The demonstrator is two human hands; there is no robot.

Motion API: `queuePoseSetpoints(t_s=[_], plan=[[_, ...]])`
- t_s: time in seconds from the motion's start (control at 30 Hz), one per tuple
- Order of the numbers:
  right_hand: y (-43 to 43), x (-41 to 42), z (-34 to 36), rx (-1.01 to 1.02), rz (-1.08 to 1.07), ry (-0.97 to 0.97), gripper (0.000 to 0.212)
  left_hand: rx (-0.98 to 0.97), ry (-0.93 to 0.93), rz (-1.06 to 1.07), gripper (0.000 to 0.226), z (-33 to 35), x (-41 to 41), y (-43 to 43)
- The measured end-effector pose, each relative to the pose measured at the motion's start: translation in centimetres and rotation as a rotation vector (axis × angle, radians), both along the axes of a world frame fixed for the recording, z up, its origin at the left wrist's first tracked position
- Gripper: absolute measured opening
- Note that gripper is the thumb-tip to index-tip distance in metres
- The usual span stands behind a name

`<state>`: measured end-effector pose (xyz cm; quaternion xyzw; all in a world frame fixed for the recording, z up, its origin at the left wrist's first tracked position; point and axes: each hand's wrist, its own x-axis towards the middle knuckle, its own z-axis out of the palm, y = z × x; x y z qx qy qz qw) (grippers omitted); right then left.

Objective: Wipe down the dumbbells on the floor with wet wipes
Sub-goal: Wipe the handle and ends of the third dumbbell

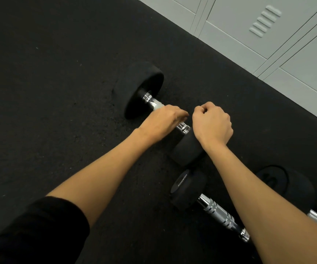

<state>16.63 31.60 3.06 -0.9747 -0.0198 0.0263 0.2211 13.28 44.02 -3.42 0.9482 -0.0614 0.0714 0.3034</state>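
A dumbbell with black rubber heads (pixel 142 88) and a chrome handle (pixel 150 101) lies on the dark floor mat. My left hand (pixel 161 121) is curled over the middle of the handle. A pale strip of wet wipe (pixel 159 106) shows at its fingertips, wrapped on the bar. My right hand (pixel 212 123) is a closed fist resting above the dumbbell's near head (pixel 187 151); nothing shows inside it. The two hands are a few centimetres apart.
A second dumbbell (pixel 216 210) lies near my right forearm, and a third (pixel 287 185) is partly hidden behind that arm. Grey metal lockers (pixel 268 35) run along the far right edge of the black rubber floor (pixel 58 92).
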Motion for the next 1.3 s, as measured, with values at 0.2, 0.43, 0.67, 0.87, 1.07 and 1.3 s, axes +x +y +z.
queuePoseSetpoints(t_s=[0.2,0.43,0.67,0.87,1.07,1.3], plan=[[0.1,0.0,-0.2,0.000,-0.002,-0.033,0.027,0.044,0.123,-0.176,0.068,-1.4,-3.8,-0.5],[0.1,0.2,-0.3,-0.008,-0.011,-0.019,0.027,0.337,0.095,-0.279,0.068,-0.6,-1.8,2.1],[0.1,0.6,-0.3,-0.002,-0.016,-0.002,0.026,0.276,0.137,-0.236,0.041,0.6,1.3,1.1],[0.0,0.6,-0.1,0.001,-0.019,0.013,0.027,0.120,0.046,-0.071,0.047,0.1,0.7,-1.2],[0.2,0.6,-0.4,-0.004,-0.024,-0.020,0.030,0.344,-0.037,-0.126,0.061,-1.8,-2.7,-1.1],[0.0,0.9,-0.2,-0.002,-0.031,0.009,0.027,0.405,0.137,-0.178,0.040,0.8,1.2,-0.8]])
